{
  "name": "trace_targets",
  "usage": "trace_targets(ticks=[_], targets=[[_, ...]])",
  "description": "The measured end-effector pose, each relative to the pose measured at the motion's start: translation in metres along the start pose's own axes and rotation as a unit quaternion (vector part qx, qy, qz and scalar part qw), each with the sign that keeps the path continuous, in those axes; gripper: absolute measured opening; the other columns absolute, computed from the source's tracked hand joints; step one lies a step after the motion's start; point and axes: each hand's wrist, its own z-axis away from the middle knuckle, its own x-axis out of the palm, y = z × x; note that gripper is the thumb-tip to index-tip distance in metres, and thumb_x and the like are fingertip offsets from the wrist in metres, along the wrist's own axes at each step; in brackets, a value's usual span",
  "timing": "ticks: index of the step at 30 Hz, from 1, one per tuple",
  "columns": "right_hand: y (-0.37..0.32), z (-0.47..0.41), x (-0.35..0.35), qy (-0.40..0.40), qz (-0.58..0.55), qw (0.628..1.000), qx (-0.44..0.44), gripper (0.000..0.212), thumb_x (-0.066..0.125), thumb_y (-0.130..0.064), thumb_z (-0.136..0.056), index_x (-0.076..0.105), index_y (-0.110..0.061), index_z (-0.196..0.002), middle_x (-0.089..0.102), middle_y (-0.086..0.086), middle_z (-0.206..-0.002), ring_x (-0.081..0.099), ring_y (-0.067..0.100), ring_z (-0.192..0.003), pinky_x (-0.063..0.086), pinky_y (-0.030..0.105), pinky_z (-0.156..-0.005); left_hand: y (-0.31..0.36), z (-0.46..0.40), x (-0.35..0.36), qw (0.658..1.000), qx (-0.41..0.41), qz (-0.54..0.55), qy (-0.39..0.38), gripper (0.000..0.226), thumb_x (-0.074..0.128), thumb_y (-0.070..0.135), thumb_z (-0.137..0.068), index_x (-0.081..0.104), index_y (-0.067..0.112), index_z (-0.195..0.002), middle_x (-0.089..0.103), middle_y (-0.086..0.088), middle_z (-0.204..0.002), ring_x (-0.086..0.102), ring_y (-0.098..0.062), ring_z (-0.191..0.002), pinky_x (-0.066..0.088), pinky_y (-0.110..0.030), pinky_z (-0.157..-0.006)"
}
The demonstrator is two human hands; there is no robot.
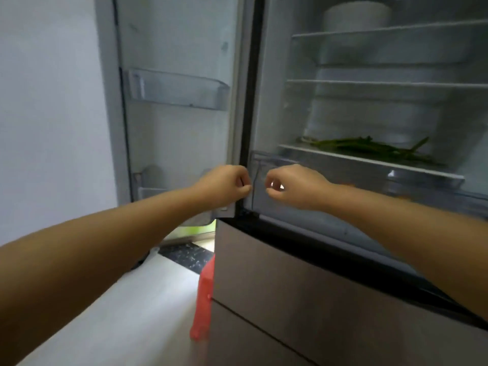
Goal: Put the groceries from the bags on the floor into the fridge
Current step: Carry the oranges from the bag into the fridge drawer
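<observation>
Both hands reach toward the open fridge [369,114] at the level of its clear crisper drawer [330,178]. The left hand [224,187] is curled, fingertips pinched together near the door's edge; whether it holds anything I cannot tell. The right hand [293,186] is likewise curled into a loose pinch just before the drawer's left corner, its contents unclear. Green stalks [369,149] lie on the shelf above and right of the hands. A red bag [203,297] stands on the floor [132,299] below, beside the fridge.
</observation>
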Motion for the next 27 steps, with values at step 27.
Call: trace_targets(ticks=[27], targets=[[-0.797,0.032,0.213,-0.228,-0.166,0.856,-0.434,0.031,0.044,-0.033,-0.095,0.055,-0.020,-0.121,0.062,0.001,-0.116,0.056,0.020,-0.104,0.048,0.034,-0.084,-0.379,0.726,-0.213,0.806,-0.588,-0.028,0.058,0.005,0.056,0.024,-0.085,0.059,0.021,-0.082,0.061,-0.001,-0.086,0.059,-0.016,-0.075,0.052,-0.034,-0.074]])
